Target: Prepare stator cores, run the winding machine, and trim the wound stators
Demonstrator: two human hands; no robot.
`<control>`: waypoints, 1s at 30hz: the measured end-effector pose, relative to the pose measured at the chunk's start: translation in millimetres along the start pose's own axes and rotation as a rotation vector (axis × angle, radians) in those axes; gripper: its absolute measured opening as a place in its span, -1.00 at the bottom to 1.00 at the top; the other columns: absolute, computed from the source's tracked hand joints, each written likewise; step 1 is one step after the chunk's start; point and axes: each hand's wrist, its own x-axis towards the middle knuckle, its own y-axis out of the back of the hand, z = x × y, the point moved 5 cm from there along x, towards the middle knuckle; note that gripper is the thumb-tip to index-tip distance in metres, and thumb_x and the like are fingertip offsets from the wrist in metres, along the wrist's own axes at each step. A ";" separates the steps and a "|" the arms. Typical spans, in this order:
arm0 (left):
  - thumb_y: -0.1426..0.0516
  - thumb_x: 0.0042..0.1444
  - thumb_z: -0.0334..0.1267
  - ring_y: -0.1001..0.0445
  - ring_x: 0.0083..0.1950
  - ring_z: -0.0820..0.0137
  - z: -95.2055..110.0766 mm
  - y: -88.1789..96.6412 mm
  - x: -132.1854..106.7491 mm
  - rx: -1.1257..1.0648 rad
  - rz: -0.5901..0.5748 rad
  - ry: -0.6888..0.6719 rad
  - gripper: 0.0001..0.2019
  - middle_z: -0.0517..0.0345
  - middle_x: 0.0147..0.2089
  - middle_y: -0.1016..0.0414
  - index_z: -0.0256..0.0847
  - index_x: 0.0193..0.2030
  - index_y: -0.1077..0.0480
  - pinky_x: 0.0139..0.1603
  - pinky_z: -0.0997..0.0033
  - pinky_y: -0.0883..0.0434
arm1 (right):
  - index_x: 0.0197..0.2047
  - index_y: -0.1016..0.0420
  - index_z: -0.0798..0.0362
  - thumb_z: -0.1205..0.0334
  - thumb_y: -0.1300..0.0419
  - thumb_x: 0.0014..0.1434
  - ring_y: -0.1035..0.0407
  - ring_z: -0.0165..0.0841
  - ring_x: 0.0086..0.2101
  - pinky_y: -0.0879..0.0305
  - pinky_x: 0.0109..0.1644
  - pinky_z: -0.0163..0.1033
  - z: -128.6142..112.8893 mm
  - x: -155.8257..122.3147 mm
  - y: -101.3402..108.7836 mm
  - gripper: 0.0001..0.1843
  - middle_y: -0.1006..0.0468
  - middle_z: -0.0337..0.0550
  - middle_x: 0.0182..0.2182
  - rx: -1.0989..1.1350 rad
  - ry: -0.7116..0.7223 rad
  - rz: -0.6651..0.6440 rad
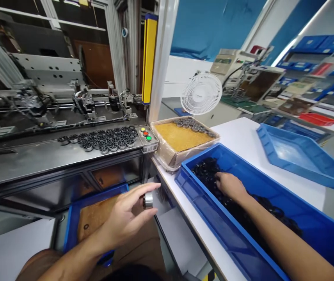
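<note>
My left hand [127, 218] pinches a small silver metal ring part [148, 200] between thumb and fingers, held in the air in front of the machine bench. My right hand [230, 185] reaches down into a long blue bin [202, 212] on the white table, fingers curled into a heap of black ring parts [208, 171]; what the fingers hold is hidden. On the steel bench lies a cluster of several round metal-and-black parts [105, 139].
A cardboard box [167, 154] with a yellow pad and several parts at its far edge stands beside the blue bin. An empty blue tray [301, 156] lies to the right. A button panel [146, 136], a white fan [201, 93] and a lower blue tray [71, 218] are nearby.
</note>
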 end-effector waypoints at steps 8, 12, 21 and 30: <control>-0.15 0.25 -0.33 -0.35 0.27 0.32 2.3 -23.6 3.3 -0.304 -0.144 0.092 -0.47 0.07 0.22 -0.42 0.01 0.34 -0.20 0.31 0.35 -0.24 | -0.14 -0.44 0.08 0.39 -0.10 0.24 -0.45 -0.34 -0.21 -0.44 -0.10 -0.21 -120.0 -117.4 72.4 -0.85 -0.51 -0.08 -0.24 0.641 0.594 0.531; -0.29 0.10 -0.34 -0.51 0.05 0.34 -0.5 -48.9 6.2 -0.690 -0.159 0.247 -0.52 0.08 0.03 -0.54 -0.06 0.18 -0.41 0.10 0.42 -0.42 | -0.06 -0.44 0.09 0.55 -0.16 0.13 -0.40 -0.35 -0.26 -0.40 -0.24 -0.24 -142.2 -151.5 78.0 -0.68 -0.45 -0.09 -0.28 0.909 0.829 0.550; -0.40 -0.11 -0.40 -0.57 0.02 0.31 -0.7 -75.3 4.3 -0.858 -0.182 0.376 -0.47 0.11 -0.03 -0.63 -0.10 0.07 -0.51 0.05 0.47 -0.47 | -0.07 -0.42 0.12 0.60 -0.17 0.12 -0.40 -0.32 -0.22 -0.40 -0.18 -0.15 -140.4 -150.0 74.6 -0.67 -0.50 -0.04 -0.24 0.974 0.850 0.546; -0.38 -0.08 -0.44 -0.61 -0.02 0.27 1.0 -66.3 5.1 -0.764 -0.084 0.274 -0.50 0.05 -0.01 -0.64 -0.15 0.06 -0.51 0.03 0.42 -0.51 | 0.12 -0.33 0.20 0.57 -0.19 0.02 -0.37 -0.19 -0.07 -0.44 -0.04 -0.01 -143.5 -154.6 72.2 -0.45 -0.44 0.11 -0.09 0.895 0.998 0.524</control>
